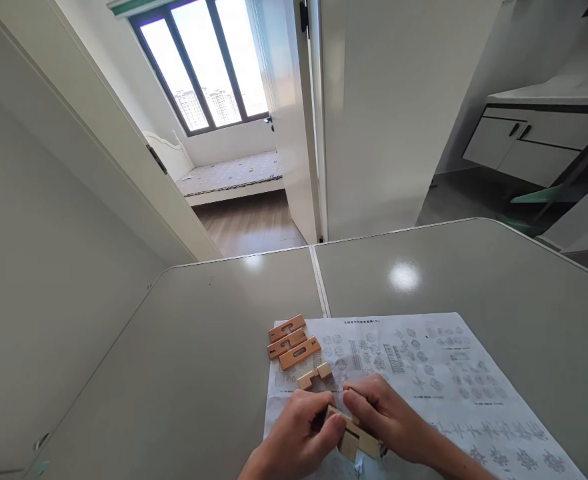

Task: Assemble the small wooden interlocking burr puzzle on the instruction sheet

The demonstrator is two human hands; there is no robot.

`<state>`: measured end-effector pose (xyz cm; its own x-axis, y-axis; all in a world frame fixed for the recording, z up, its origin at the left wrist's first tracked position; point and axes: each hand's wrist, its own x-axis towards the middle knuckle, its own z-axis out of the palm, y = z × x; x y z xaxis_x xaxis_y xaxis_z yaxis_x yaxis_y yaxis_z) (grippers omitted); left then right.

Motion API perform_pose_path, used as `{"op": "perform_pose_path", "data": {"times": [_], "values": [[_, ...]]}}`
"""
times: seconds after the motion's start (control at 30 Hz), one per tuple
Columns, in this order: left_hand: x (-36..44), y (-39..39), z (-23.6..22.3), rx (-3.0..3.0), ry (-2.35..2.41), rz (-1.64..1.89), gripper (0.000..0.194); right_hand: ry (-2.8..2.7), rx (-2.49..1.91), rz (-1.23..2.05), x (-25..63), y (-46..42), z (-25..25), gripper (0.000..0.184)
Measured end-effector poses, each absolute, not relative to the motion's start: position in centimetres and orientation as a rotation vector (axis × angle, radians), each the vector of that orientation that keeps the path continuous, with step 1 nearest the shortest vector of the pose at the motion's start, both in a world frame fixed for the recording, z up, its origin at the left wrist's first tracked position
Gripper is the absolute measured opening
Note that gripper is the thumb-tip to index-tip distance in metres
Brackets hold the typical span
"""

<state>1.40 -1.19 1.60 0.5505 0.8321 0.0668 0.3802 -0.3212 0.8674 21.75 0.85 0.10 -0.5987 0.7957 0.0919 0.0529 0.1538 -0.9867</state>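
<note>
My left hand (301, 430) is closed, thumb and fingers gripping light wooden puzzle blocks (358, 440) with notches cut in them. From the other side my right hand (391, 417) pinches the same group of blocks, its fingers partly hiding them. How the blocks fit together cannot be made out fully. Just beyond the left hand lies a loose notched wooden block (315, 377). Farther off, three flat reddish-brown slotted wooden pieces (299, 353) lie side by side, overlapping the paper's left edge; they carry small dark marks.
Beneath the hands a large printed instruction sheet (454, 373) covered in small diagrams lies on a glossy grey-green table (214, 360). A pale seam strip (319, 280) crosses the tabletop. Past the table's far edge are an open door (289, 120), a bed (234, 172) and cabinets (534, 140).
</note>
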Motion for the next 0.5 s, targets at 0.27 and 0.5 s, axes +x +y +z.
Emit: {"op": "perform_pose_path", "data": {"times": [0.27,0.5], "values": [[1.7,-1.8,1.2,2.07,1.054,0.674,0.06,-1.853,-0.816,1.499,22.0,0.8,1.0,0.062],[1.7,-2.3,0.9,2.199,1.102,0.729,0.06,-1.825,-0.838,1.53,22.0,0.9,1.0,0.062]]}}
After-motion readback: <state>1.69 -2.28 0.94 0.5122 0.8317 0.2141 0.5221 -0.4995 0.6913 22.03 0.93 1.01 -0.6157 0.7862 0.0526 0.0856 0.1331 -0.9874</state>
